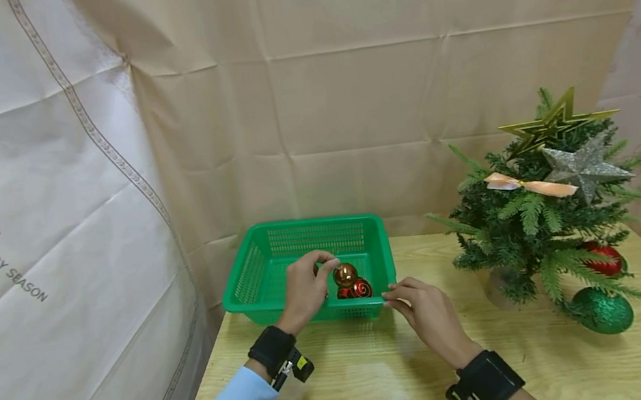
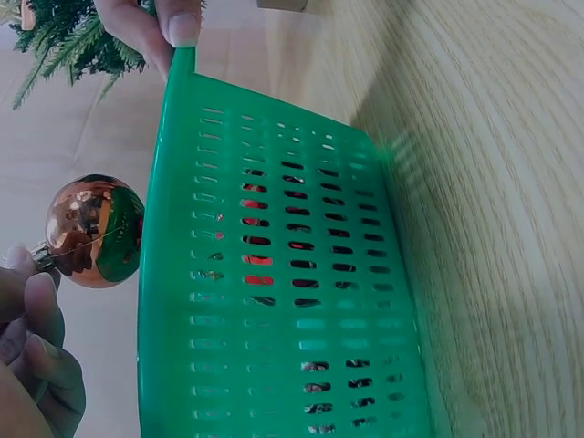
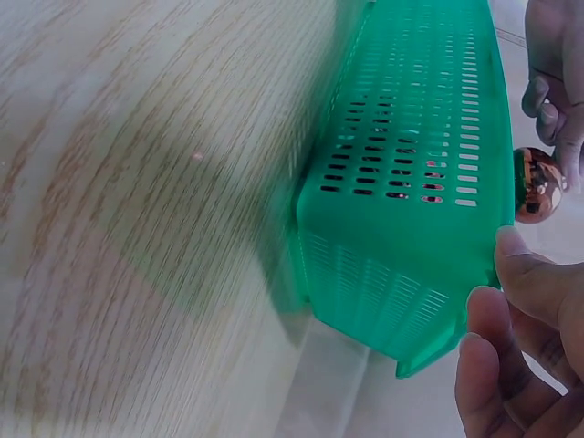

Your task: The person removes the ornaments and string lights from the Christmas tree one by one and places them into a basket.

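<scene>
My left hand (image 1: 304, 291) is over the green plastic basket (image 1: 240, 298) and pinches a shiny copper bauble (image 1: 345, 275) by its cap. In the left wrist view the copper bauble (image 2: 91, 230) hangs just above the basket's rim. Red baubles (image 1: 361, 288) with swirl patterns lie in the basket beneath it, and bits of red show through the slots. At the basket's near right corner, my right hand (image 1: 427, 312) grips the rim between thumb and fingers, as the right wrist view also shows with the thumb (image 3: 525, 265) on the edge.
A small artificial Christmas tree (image 1: 526, 245) stands on the wooden table (image 1: 347, 376) to the right. It bears a gold star (image 1: 560, 120), a silver star (image 1: 586, 167), a peach bow (image 1: 532, 185), a red bauble (image 1: 606, 259) and a green bauble (image 1: 604, 311). Beige cloth (image 1: 355, 98) hangs behind.
</scene>
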`<action>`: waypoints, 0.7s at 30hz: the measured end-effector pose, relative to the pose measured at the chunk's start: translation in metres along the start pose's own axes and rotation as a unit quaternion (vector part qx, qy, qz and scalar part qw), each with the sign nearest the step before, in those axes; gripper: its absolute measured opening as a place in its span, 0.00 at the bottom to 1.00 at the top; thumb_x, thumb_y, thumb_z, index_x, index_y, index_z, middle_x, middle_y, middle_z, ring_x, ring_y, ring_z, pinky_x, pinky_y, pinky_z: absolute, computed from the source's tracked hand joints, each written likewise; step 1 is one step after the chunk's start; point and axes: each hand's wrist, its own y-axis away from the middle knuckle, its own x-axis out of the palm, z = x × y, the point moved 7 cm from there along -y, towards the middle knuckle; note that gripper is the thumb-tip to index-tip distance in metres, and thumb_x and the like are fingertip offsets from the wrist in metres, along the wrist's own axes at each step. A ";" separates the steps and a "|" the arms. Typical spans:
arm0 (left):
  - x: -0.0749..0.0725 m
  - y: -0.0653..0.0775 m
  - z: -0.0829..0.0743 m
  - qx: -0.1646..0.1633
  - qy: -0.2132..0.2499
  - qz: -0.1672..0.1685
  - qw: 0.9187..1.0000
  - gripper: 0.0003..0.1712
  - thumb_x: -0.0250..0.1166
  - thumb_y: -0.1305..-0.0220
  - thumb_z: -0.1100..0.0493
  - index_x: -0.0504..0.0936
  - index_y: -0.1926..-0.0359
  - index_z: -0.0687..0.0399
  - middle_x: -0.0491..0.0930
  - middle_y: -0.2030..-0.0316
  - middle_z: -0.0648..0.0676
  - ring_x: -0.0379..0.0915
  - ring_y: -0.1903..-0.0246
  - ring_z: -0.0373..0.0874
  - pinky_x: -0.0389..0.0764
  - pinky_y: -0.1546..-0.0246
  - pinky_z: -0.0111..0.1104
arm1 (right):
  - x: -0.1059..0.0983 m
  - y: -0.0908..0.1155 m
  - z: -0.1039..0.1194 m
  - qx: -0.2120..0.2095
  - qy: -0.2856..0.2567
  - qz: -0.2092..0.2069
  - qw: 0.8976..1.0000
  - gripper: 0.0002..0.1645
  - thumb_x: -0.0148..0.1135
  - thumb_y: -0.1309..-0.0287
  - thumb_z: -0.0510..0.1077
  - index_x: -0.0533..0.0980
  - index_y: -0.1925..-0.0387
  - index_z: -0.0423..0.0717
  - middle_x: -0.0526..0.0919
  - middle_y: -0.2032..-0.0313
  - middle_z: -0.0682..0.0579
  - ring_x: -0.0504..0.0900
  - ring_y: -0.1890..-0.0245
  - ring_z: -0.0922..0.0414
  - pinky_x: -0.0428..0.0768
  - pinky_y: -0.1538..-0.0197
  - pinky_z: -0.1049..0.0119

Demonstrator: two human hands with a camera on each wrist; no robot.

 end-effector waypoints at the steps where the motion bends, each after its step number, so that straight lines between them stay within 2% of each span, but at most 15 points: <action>1: -0.001 0.001 0.000 0.002 -0.002 -0.002 1.000 0.07 0.66 0.27 0.60 0.87 0.54 0.56 0.82 0.71 0.51 0.62 0.84 0.33 0.67 0.75 0.32 | 0.000 0.000 0.000 0.000 0.000 0.000 1.000 0.09 0.79 0.47 0.38 0.90 0.63 0.51 0.87 0.61 0.54 0.88 0.63 0.56 0.85 0.62 0.63; 8: -0.004 0.003 0.003 0.019 -0.003 -0.022 1.000 0.07 0.66 0.27 0.59 0.87 0.55 0.57 0.83 0.67 0.50 0.63 0.80 0.37 0.67 0.74 0.36 | 0.000 0.000 0.000 0.002 0.001 0.001 1.000 0.08 0.78 0.46 0.39 0.90 0.63 0.51 0.87 0.61 0.54 0.87 0.63 0.56 0.85 0.63 0.63; 9: 0.004 0.005 0.018 0.031 0.002 -0.025 0.999 0.09 0.65 0.26 0.57 0.87 0.54 0.57 0.83 0.65 0.50 0.64 0.79 0.38 0.68 0.72 0.37 | 0.000 0.001 0.000 0.002 0.001 0.001 1.000 0.08 0.78 0.46 0.39 0.90 0.63 0.51 0.87 0.61 0.54 0.87 0.63 0.56 0.85 0.63 0.63; 11: 0.003 0.007 0.019 0.035 0.009 -0.028 0.999 0.09 0.64 0.25 0.57 0.86 0.53 0.56 0.83 0.65 0.50 0.64 0.78 0.38 0.68 0.72 0.38 | 0.000 0.001 0.000 0.003 0.002 0.002 1.000 0.08 0.78 0.46 0.39 0.90 0.63 0.51 0.87 0.61 0.54 0.87 0.63 0.57 0.84 0.63 0.64; 15: 0.003 0.009 0.023 0.018 0.003 -0.018 1.000 0.09 0.63 0.25 0.58 0.86 0.52 0.56 0.83 0.62 0.51 0.64 0.77 0.38 0.68 0.69 0.36 | 0.001 0.002 0.000 0.003 0.003 0.003 1.000 0.09 0.79 0.47 0.39 0.90 0.62 0.51 0.87 0.61 0.54 0.87 0.64 0.57 0.84 0.64 0.65; 16: -0.005 0.008 0.009 0.004 -0.003 -0.014 1.000 0.08 0.65 0.26 0.59 0.86 0.53 0.57 0.83 0.63 0.51 0.63 0.77 0.38 0.68 0.70 0.36 | 0.001 0.002 0.000 0.004 0.002 0.003 1.000 0.09 0.79 0.46 0.39 0.90 0.62 0.52 0.87 0.61 0.55 0.87 0.65 0.57 0.84 0.64 0.65; 21: -0.008 0.005 0.011 -0.010 -0.010 -0.009 1.000 0.08 0.66 0.27 0.60 0.87 0.54 0.59 0.84 0.64 0.50 0.63 0.78 0.38 0.67 0.71 0.35 | 0.000 0.001 -0.001 0.006 -0.002 0.003 1.000 0.09 0.78 0.46 0.39 0.90 0.62 0.51 0.87 0.61 0.54 0.87 0.64 0.57 0.84 0.64 0.65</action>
